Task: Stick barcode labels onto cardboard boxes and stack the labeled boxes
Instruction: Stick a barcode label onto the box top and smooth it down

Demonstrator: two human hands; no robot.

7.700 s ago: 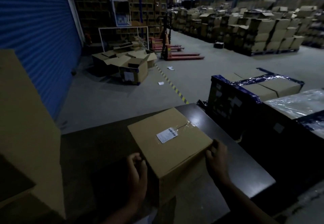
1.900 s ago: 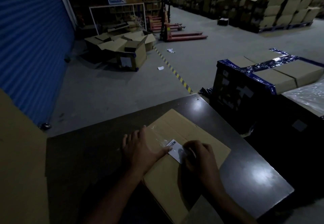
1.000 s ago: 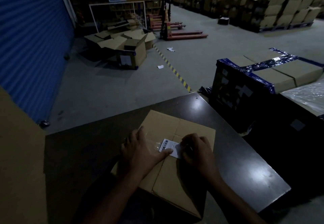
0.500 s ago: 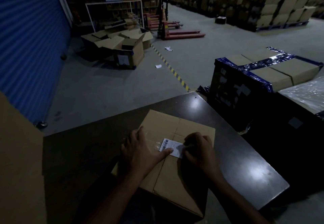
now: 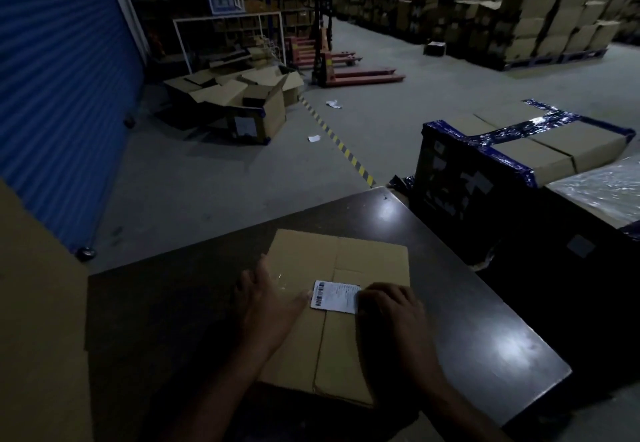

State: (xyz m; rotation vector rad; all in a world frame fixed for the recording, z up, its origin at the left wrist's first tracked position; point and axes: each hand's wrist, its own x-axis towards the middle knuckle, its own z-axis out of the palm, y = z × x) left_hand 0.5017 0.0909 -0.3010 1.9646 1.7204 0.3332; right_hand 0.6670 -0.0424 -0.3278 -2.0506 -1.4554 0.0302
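A white barcode label (image 5: 335,296) is seen lying flat on the top face of a cardboard box (image 5: 337,317), across the centre seam between the flaps. The box is placed flat on a dark table (image 5: 485,331), near its middle. The left hand (image 5: 266,299) is laid palm down on the left part of the box top, fingers spread and straight, with the thumb tip just beside the label's left edge. The right hand (image 5: 389,306) is set on the box at the label's right edge, fingers bent downward onto the surface; whether the label edge is pinched or only pressed cannot be told. A tall cardboard wall (image 5: 38,320) is seen at the left of the table. A wrapped pallet (image 5: 512,157) is positioned to the right, beyond the table. Opened boxes (image 5: 235,99) are scattered on the floor near a blue shutter (image 5: 59,88), with a pallet jack (image 5: 343,71) farther back.
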